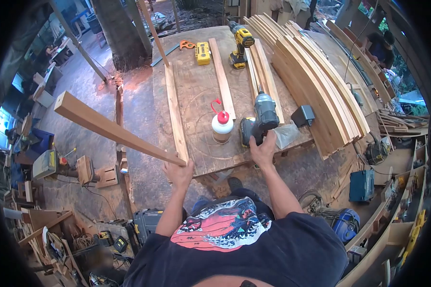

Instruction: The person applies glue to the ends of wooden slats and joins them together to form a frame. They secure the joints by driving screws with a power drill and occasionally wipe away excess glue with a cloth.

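Observation:
My left hand [179, 173] is closed around the near corner of a wooden frame. At that corner a square wooden leg [115, 131] sticks up toward the camera, joined to a long rail [176, 112] lying on the workbench [201, 167]. Another leg [154, 32] rises from the rail's far end. In my right hand [264, 152] is the handle of a dark cordless drill [266, 111] near the bench's front edge; its nose points away from me. Between my hands stands a white glue bottle [222, 127] with a red cap.
Farther back are a loose wooden strip [222, 79], a yellow box [202, 53], an orange-handled saw [187, 45] and a yellow drill [242, 43]. A stack of boards [316, 91] fills the right side, beside a black battery-like block [303, 116] and plastic bag [286, 135]. Another person [380, 50] is far right.

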Demonstrator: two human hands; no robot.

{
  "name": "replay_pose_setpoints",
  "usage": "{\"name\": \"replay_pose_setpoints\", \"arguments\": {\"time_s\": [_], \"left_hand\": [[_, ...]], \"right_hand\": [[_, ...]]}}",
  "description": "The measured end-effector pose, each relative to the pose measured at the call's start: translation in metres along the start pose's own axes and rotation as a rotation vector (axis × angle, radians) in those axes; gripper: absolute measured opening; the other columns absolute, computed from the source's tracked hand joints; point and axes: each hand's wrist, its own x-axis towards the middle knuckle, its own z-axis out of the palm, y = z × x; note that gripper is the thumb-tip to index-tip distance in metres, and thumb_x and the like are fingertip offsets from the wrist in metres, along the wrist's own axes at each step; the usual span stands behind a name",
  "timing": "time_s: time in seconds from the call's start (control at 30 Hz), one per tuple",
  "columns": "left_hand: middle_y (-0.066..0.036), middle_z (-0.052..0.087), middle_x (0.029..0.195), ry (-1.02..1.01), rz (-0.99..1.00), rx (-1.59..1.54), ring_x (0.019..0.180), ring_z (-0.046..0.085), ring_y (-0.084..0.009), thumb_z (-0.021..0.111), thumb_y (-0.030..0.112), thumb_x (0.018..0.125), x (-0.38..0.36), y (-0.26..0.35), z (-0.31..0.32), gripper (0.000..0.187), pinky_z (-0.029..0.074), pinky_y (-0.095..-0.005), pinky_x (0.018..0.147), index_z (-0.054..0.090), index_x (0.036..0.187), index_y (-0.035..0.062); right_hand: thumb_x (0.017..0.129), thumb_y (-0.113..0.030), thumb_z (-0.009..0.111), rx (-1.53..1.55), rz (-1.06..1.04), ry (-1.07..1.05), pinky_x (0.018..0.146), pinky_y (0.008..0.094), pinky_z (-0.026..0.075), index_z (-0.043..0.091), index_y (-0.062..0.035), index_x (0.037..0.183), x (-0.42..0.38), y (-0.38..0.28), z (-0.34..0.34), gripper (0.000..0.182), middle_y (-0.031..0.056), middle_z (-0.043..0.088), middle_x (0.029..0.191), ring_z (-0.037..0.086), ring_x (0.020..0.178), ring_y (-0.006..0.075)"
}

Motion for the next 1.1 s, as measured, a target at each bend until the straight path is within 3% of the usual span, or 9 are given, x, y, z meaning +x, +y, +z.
{"name": "replay_pose_setpoints", "arguments": {"time_s": [0.07, 0.4, 0.5, 0.57, 0.6, 0.9, 0.97, 1.07, 1.1], "left_hand": [[-0.019, 0.061, 0.125, 0.097, 0.052, 0.039, 0.126, 0.048, -0.0412, 0.08, 0.031, 0.073, -0.006, -0.002, 0.006, 0.062, 0.03, -0.0557, 0.11, 0.063, 0.125, 0.0002], [-0.02, 0.061, 0.123, 0.099, 0.05, 0.033, 0.126, 0.048, -0.0418, 0.08, 0.032, 0.074, -0.01, 0.0, 0.007, 0.065, 0.031, -0.0559, 0.11, 0.061, 0.128, 0.0009], [-0.021, 0.06, 0.124, 0.084, 0.0, 0.038, 0.125, 0.049, -0.0423, 0.081, 0.032, 0.073, -0.008, 0.004, 0.003, 0.068, 0.031, -0.056, 0.109, 0.059, 0.13, 0.0014], [-0.022, 0.059, 0.126, 0.045, 0.032, 0.004, 0.126, 0.047, -0.0432, 0.083, 0.031, 0.072, -0.01, 0.005, 0.0, 0.069, 0.031, -0.0563, 0.109, 0.058, 0.129, 0.0016], [-0.022, 0.059, 0.126, 0.031, 0.018, 0.01, 0.126, 0.047, -0.0432, 0.083, 0.031, 0.072, -0.014, 0.005, -0.002, 0.069, 0.031, -0.0563, 0.109, 0.058, 0.129, 0.0016], [-0.021, 0.057, 0.119, 0.107, 0.11, -0.077, 0.122, 0.047, -0.0422, 0.085, 0.029, 0.07, -0.024, 0.003, -0.008, 0.068, 0.034, -0.056, 0.104, 0.057, 0.125, 0.0002], [-0.022, 0.056, 0.122, 0.03, 0.034, -0.29, 0.123, 0.046, -0.0428, 0.086, 0.027, 0.071, -0.028, 0.004, -0.014, 0.073, 0.035, -0.054, 0.105, 0.053, 0.13, -0.0006], [-0.022, 0.053, 0.126, 0.083, 0.076, -0.116, 0.123, 0.048, -0.04, 0.087, 0.02, 0.073, -0.04, 0.006, -0.025, 0.078, 0.039, -0.0494, 0.107, 0.048, 0.137, -0.0027], [-0.022, 0.053, 0.126, 0.08, 0.069, -0.111, 0.123, 0.048, -0.04, 0.087, 0.02, 0.073, -0.045, 0.009, -0.032, 0.078, 0.039, -0.0494, 0.107, 0.048, 0.137, -0.0027]], "right_hand": [[0.077, -0.014, 0.078, 0.029, -0.007, -0.029, 0.083, 0.0514, 0.044, 0.054, 0.0057, 0.111, 0.001, -0.002, -0.005, 0.046, 0.0243, 0.056, 0.102, 0.054, 0.097, 0.0428], [0.075, -0.015, 0.079, 0.091, 0.033, -0.087, 0.083, 0.0511, 0.045, 0.061, -0.001, 0.104, 0.025, -0.02, -0.012, 0.037, 0.0185, 0.06, 0.097, 0.055, 0.094, 0.041], [0.078, -0.017, 0.078, 0.142, 0.089, -0.035, 0.083, 0.0475, 0.049, 0.065, -0.0021, 0.103, 0.036, -0.029, -0.007, 0.032, 0.0166, 0.066, 0.097, 0.062, 0.093, 0.0366], [0.082, -0.015, 0.076, 0.353, 0.358, -0.123, 0.084, 0.0394, 0.052, 0.064, 0.0019, 0.11, 0.043, -0.036, -0.006, 0.035, 0.0127, 0.069, 0.101, 0.067, 0.094, 0.0236], [0.082, -0.015, 0.076, 0.345, 0.369, -0.138, 0.084, 0.0394, 0.052, 0.064, 0.0019, 0.11, 0.042, -0.031, -0.003, 0.035, 0.0127, 0.069, 0.101, 0.067, 0.094, 0.0236], [0.085, -0.008, 0.07, 0.412, 0.218, -0.07, 0.085, 0.0362, 0.053, 0.064, 0.0018, 0.105, 0.041, -0.006, 0.009, 0.024, 0.0076, 0.069, 0.095, 0.067, 0.089, 0.0197], [0.083, -0.007, 0.072, 0.324, 0.19, -0.046, 0.083, 0.0356, 0.053, 0.063, 0.0009, 0.105, 0.038, 0.005, 0.006, 0.025, 0.0054, 0.067, 0.092, 0.066, 0.086, 0.0182], [0.083, -0.01, 0.071, 0.345, 0.23, -0.051, 0.085, 0.0396, 0.053, 0.062, 0.0026, 0.112, 0.035, 0.013, -0.014, 0.032, 0.0127, 0.068, 0.098, 0.068, 0.093, 0.0243], [0.084, -0.009, 0.07, 0.393, 0.244, -0.048, 0.085, 0.039, 0.053, 0.061, 0.0033, 0.113, 0.032, 0.035, -0.011, 0.033, 0.0101, 0.067, 0.099, 0.066, 0.092, 0.0223]]}}
